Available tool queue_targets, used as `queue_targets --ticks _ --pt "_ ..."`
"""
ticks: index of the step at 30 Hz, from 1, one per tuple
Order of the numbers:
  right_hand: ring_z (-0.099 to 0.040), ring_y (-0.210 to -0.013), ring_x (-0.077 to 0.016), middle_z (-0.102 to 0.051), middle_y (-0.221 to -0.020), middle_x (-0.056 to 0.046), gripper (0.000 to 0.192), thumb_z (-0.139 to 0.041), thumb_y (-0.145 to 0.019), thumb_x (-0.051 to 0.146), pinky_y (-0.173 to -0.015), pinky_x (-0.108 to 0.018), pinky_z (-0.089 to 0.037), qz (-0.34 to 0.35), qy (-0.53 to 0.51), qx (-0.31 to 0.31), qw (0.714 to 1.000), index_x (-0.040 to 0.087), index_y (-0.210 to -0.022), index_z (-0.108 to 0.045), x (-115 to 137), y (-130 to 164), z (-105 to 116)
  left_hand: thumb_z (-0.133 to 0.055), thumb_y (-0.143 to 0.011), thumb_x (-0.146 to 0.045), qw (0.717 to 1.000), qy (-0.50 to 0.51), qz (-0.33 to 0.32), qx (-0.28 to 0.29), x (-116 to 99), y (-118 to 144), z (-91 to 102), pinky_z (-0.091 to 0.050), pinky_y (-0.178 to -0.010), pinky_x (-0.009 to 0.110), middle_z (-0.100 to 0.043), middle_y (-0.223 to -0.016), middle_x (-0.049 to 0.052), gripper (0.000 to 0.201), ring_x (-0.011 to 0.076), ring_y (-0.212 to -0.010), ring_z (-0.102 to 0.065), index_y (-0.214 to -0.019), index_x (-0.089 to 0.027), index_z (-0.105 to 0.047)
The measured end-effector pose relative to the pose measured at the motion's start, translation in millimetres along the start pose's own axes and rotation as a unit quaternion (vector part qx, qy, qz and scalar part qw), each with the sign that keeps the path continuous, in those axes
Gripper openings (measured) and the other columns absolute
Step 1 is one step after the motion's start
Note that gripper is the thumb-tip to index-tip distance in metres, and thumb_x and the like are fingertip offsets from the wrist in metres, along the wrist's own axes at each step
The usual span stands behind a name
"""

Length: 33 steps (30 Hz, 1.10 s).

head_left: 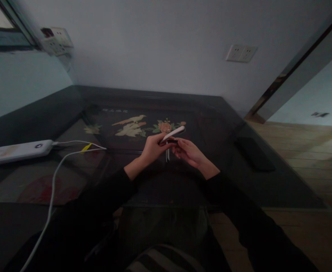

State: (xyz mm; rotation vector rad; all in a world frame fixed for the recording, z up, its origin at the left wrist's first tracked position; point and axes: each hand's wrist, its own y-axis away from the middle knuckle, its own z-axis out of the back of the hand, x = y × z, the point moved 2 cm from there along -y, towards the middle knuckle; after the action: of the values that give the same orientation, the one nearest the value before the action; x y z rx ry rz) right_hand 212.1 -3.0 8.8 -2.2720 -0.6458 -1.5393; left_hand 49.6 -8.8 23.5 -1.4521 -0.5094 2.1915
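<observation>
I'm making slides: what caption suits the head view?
Left hand holding a slim white object, right hand close beside it, over a dark table decorated with birds and flowers.

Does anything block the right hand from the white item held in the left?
Only a small dark piece, at the fingers of the right hand, shows between that hand and the white item in the left hand; whether it belongs to that item is unclear. The white cable and dark flat object lie aside.
</observation>
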Motion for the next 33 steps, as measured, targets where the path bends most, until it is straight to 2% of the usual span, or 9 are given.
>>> queue_targets --ticks 3,7,12,15,19,22,26,33 --pt "-0.053 -0.057 -0.0088 -0.063 -0.067 0.002 0.043 -0.082 -0.068 0.051 -0.05 -0.02 -0.044 0.006 -0.009 0.002 1.0 0.02 -0.094 -0.07 1 1 -1 -0.076 -0.077 -0.022 1.0 0.02 -0.008 0.006 -2 0 -1.0 -0.032 -0.054 0.022 -0.039 -0.055 -0.008 0.02 0.0083 -0.051 -0.034 -0.096 -0.017 -0.073" --pt "-0.053 -0.056 -0.0091 -0.062 -0.065 0.003 0.046 -0.086 -0.064 0.049 -0.048 -0.021 -0.042 0.041 -0.01 -0.029 0.999 0.021 -0.096 -0.069 7 1 1 -0.071 -0.082 -0.026 1.0 0.027 -0.003 -0.005 -3 -2 -1.4 -0.029 -0.052 0.022 -0.035 -0.057 -0.009 0.022 0.0085 -0.051 -0.033 -0.102 -0.017 -0.069" --pt "-0.047 -0.05 -0.0082 -0.058 -0.06 0.005 0.048 -0.083 -0.065 0.053 -0.046 -0.023 -0.036 0.109 0.001 -0.053 0.993 0.022 -0.098 -0.068 14 -2 6 -0.054 -0.092 -0.023 0.999 0.034 0.014 -0.018 -4 -2 -2.1 -0.031 -0.053 0.022 -0.043 -0.064 -0.006 0.023 0.0095 -0.055 -0.036 -0.112 -0.016 -0.063" --pt "-0.044 -0.049 -0.0086 -0.054 -0.056 0.006 0.045 -0.078 -0.07 0.058 -0.046 -0.024 -0.034 0.152 0.009 -0.089 0.984 0.023 -0.097 -0.068 16 -4 10 -0.049 -0.094 -0.02 0.997 0.056 0.043 0.01 -2 0 -5.9 -0.032 -0.054 0.022 -0.043 -0.065 -0.005 0.034 0.0104 -0.056 -0.037 -0.127 -0.016 -0.055" --pt "-0.04 -0.046 -0.0079 -0.051 -0.055 0.007 0.043 -0.075 -0.071 0.061 -0.044 -0.025 -0.03 0.176 0.006 -0.162 0.971 0.024 -0.092 -0.066 15 -5 18 -0.049 -0.094 -0.017 0.989 0.088 0.069 0.1 -1 5 -14.7 -0.034 -0.056 0.022 -0.044 -0.066 -0.005 0.056 0.0104 -0.057 -0.039 -0.149 -0.02 -0.036" --pt "-0.039 -0.044 -0.0072 -0.05 -0.054 0.007 0.042 -0.073 -0.072 0.063 -0.043 -0.024 -0.028 0.186 -0.004 -0.192 0.963 0.023 -0.079 -0.061 15 -5 22 -0.047 -0.095 -0.017 0.981 0.092 0.085 0.148 -2 8 -19.6 -0.033 -0.057 0.023 -0.043 -0.065 -0.006 0.063 0.0105 -0.057 -0.039 -0.154 -0.023 -0.027" --pt "-0.04 -0.044 -0.0066 -0.051 -0.053 0.007 0.048 -0.076 -0.07 0.062 -0.042 -0.023 -0.028 0.196 -0.02 -0.196 0.96 0.022 -0.067 -0.05 14 -6 22 -0.047 -0.094 -0.018 0.977 0.092 0.092 0.166 -1 11 -23.0 -0.036 -0.061 0.024 -0.046 -0.069 -0.005 0.063 0.0109 -0.061 -0.041 -0.154 -0.025 -0.028" --pt "-0.04 -0.043 -0.0058 -0.051 -0.053 0.007 0.044 -0.077 -0.072 0.059 -0.042 -0.023 -0.03 0.191 -0.018 -0.179 0.965 0.022 -0.069 -0.051 13 -6 21 -0.048 -0.094 -0.018 0.979 0.094 0.091 0.159 1 12 -24.6 -0.038 -0.062 0.024 -0.049 -0.071 -0.003 0.064 0.0116 -0.062 -0.043 -0.155 -0.025 -0.028"
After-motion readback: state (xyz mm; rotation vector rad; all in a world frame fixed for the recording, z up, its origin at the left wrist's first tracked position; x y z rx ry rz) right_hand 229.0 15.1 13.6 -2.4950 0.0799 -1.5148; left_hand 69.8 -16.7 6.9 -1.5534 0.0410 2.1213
